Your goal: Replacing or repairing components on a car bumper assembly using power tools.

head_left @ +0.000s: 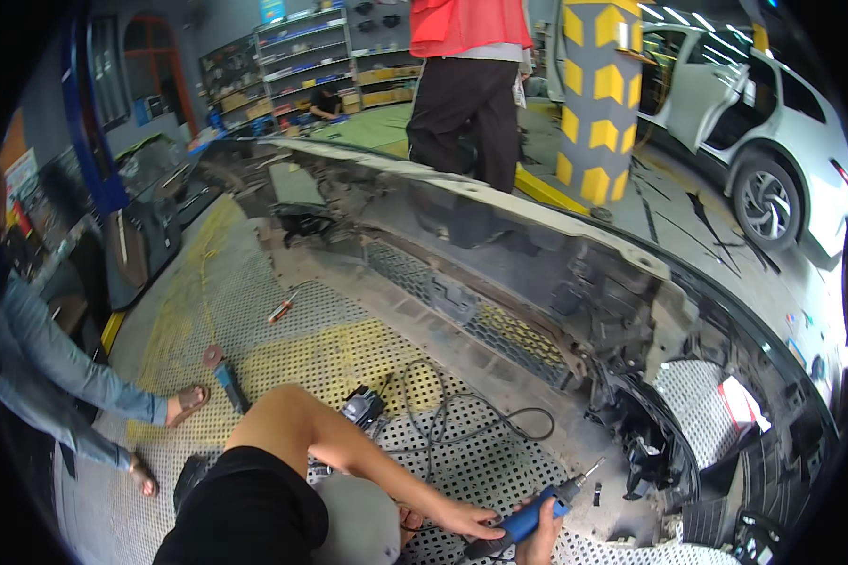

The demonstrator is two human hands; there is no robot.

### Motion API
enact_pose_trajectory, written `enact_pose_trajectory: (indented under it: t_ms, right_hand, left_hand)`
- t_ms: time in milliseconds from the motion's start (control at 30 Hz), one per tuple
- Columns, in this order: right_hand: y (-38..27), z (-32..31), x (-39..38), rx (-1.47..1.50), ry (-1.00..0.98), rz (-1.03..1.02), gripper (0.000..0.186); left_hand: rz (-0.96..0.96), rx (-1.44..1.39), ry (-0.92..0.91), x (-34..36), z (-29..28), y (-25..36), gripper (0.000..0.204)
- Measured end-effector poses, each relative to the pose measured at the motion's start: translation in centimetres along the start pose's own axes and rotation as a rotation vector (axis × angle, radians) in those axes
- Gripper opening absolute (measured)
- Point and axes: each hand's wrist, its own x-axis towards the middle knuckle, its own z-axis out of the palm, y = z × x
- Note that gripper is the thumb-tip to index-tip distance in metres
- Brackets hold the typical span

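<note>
My right hand [540, 540] is wrapped round a blue handheld power tool [526, 520] with a slim metal tip, at the lower edge right of the middle. The tip points up and right, towards the inner side of a large dark car bumper [471, 325]. My left forearm comes in from the lower left, and my left hand [471, 521] grips the rear part of the same tool. Some of its fingers are hidden. A rounded grey shape [353, 518] lies beneath the forearm; I cannot tell what it is.
A black cord [485, 400] loops over the perforated floor mat beside a dark device [363, 407]. An angle grinder [224, 379] and a screwdriver [283, 308] lie farther left. One person in jeans [75, 348] is at left; another in black trousers [462, 118] stands beyond the bumper.
</note>
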Motion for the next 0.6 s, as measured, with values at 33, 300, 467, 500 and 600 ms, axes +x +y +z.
enact_pose_trajectory:
  t_ms: [33, 300, 467, 500, 600]
  right_hand:
    - [-1.8, 6.2, -2.2, 0.086, -0.051, -0.301, 0.048]
    - [-0.2, 10.9, -0.4, -0.120, -0.096, -0.169, 0.053]
    - [2.2, 7.9, -1.0, -0.129, 0.043, -0.143, 0.057]
    - [2.1, 7.7, -1.5, -0.117, 0.028, -0.141, 0.057]
    - [2.2, 7.5, -2.6, -0.119, 0.113, -0.105, 0.051]
  left_hand:
    - [-0.020, -0.065, 0.142, -1.0, 1.0, -0.1, 0.087]
    - [0.148, -0.648, 0.278, -16.0, 3.2, 8.6, 0.091]
    - [-0.056, -0.850, 0.084, -6.9, 3.5, -1.5, 0.078]
    - [-0.071, -0.868, 0.082, -7.1, 3.5, -2.8, 0.078]
    - [-0.041, -0.688, 0.284, -6.4, 3.5, -4.8, 0.069]
